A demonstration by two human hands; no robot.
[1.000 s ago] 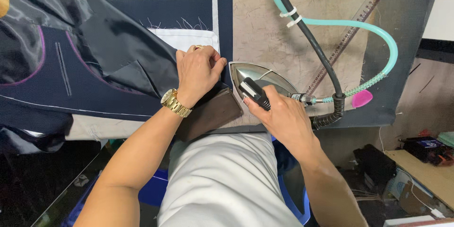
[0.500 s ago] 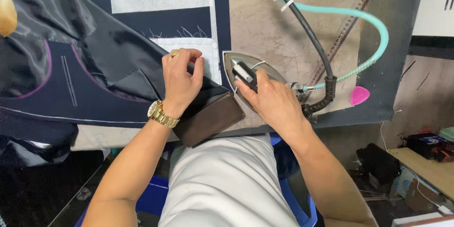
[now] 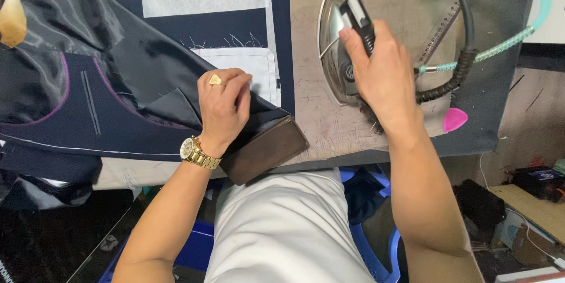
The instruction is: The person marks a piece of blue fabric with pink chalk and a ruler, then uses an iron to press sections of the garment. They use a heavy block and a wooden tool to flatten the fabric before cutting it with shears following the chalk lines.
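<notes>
One steam iron stands on the grey-brown pressing table, and the right hand is closed around its black handle; the metal sole shows to the left of this hand. One black hose and one turquoise hose leave the iron on the far right side of the hand. Just to the right of the wrist lies one small pink piece of chalk, shaped like a drop.

The left hand lies flat, fingers bent a little and close together, pressing on the dark navy garment; it grips nothing. It wears one gold ring and one gold wristwatch. Directly under and to the right of this hand is one brown padded block, and the cloth lies over its top edge. Beyond the fingers there is one white pocket piece with loose threads on its upper edge. To the left of the hand I count two purple curved lines on the shiny lining. Near the right hand, further away, one ruler lies on the table. At the lower right, past the right arm, a small dark box with a blue label sits on the floor.
</notes>
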